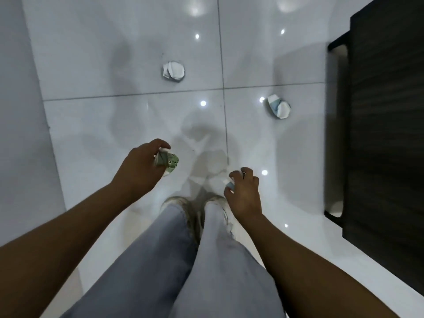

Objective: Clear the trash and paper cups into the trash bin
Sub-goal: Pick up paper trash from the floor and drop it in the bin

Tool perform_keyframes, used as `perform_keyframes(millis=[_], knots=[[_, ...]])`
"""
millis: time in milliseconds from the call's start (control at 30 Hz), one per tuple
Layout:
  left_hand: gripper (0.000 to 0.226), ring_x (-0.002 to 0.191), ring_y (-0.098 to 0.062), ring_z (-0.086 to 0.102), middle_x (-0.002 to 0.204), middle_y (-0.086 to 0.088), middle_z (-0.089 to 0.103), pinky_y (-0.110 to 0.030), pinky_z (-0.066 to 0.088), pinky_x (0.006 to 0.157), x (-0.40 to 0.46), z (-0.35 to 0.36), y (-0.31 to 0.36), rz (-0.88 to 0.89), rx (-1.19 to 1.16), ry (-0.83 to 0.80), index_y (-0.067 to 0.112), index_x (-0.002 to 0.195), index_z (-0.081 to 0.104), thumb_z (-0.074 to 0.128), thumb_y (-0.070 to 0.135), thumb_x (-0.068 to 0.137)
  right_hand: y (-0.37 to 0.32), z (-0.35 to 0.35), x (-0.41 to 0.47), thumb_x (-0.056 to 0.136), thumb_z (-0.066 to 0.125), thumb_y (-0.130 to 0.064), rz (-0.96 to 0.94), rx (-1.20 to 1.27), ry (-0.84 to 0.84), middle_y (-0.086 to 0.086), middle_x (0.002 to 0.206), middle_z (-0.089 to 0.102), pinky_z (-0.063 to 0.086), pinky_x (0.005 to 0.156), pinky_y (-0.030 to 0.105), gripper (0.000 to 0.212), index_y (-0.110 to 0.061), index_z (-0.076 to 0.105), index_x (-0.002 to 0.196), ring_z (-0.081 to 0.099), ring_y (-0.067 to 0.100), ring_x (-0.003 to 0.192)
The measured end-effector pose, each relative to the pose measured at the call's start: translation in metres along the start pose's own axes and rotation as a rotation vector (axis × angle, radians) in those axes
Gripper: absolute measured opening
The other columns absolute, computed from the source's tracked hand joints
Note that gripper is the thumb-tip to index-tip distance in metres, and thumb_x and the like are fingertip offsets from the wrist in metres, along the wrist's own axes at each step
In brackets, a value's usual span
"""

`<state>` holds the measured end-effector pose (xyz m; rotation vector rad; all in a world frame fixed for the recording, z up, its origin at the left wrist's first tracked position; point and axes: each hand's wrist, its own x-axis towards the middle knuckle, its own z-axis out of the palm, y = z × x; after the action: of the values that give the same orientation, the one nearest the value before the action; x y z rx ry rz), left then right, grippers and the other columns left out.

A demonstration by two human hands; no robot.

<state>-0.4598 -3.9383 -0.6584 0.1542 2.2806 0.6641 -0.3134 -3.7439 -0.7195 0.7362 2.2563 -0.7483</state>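
Gripping crumpled green-printed cup [168, 162], left hand [140, 166]; right hand [244, 192] pinching white scrap [229, 184].

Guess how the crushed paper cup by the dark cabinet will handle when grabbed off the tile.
The crushed paper cup looks creased and flattened, so it is probably light and will give further under a pinch rather than spring back. Its dented sides suggest it won't roll far if nudged. The glossy floor tile shows sharp reflections, so it may skid before fingers close.
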Motion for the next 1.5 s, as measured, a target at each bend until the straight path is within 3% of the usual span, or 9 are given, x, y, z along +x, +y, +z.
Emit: perform_keyframes(millis=[267,433,733,967,1167,1400,1500], knots=[[0.032,0.093,-0.026,0.058,0.105,-0.006,0.063,-0.033,0.048,0.079,-0.129,-0.107,0.139,0.027,0.050,-0.030,0.019,0.112,0.058,0.057,0.004,0.084,-0.091,-0.173,-0.152,0.094,0.053,-0.019,-0.121,-0.022,0.098,0.004,0.145,0.031,0.045,0.090,0.028,0.033,-0.019,0.052,0.126,0.034,0.024,0.127],[0.036,0.102,-0.031,0.058,0.109,-0.012,0.063,-0.039,0.047,0.088,-0.223,-0.170,0.245,0.139,0.097,-0.077,0.014,0.116,0.058,0.054,-0.001,0.083,-0.118,-0.272,-0.272,0.094,0.054,-0.018,-0.130,-0.066,0.138,0.005,0.149,0.028,0.046,0.097,0.032,0.036,-0.019,0.050,0.130,0.033,0.026,0.131],[0.039,0.104,-0.026,0.057,0.116,-0.008,0.059,-0.032,0.045,0.085,-0.351,-0.190,0.361,0.483,0.329,-0.270,0.019,0.125,0.052,0.051,0.004,0.089,-0.104,-0.330,-0.455,0.095,0.050,-0.020,0.056,-0.101,0.275,0.009,0.150,0.033,0.038,0.104,0.035,0.038,-0.019,0.050,0.132,0.041,0.029,0.126],[0.038,0.101,-0.023,0.059,0.114,-0.006,0.060,-0.023,0.042,0.080,-0.423,-0.144,0.407,0.676,0.484,-0.388,0.021,0.123,0.053,0.053,0.004,0.089,-0.049,-0.335,-0.546,0.095,0.050,-0.021,0.340,0.140,0.418,0.007,0.150,0.033,0.039,0.105,0.034,0.039,-0.019,0.050,0.134,0.040,0.028,0.127],[0.039,0.099,-0.022,0.057,0.114,-0.007,0.059,-0.020,0.037,0.077,-0.475,-0.051,0.463,0.819,0.602,-0.501,0.019,0.124,0.052,0.054,0.003,0.088,0.047,-0.327,-0.616,0.096,0.051,-0.023,0.492,0.311,0.500,0.006,0.150,0.031,0.039,0.102,0.031,0.039,-0.018,0.048,0.134,0.039,0.027,0.127],[0.037,0.102,-0.026,0.058,0.118,-0.007,0.059,-0.036,0.050,0.088,-0.557,0.105,0.546,0.901,0.705,-0.605,0.020,0.121,0.053,0.053,0.003,0.088,0.207,-0.322,-0.702,0.094,0.050,-0.021,0.651,0.463,0.615,0.006,0.145,0.034,0.041,0.096,0.029,0.037,-0.018,0.050,0.131,0.040,0.026,0.123],[0.037,0.101,-0.024,0.059,0.117,-0.006,0.059,-0.035,0.050,0.089,-0.595,0.169,0.579,0.941,0.714,-0.645,0.020,0.121,0.054,0.055,0.003,0.089,0.273,-0.322,-0.737,0.094,0.050,-0.021,0.711,0.496,0.660,0.005,0.143,0.035,0.042,0.093,0.029,0.035,-0.018,0.051,0.129,0.041,0.026,0.121]])
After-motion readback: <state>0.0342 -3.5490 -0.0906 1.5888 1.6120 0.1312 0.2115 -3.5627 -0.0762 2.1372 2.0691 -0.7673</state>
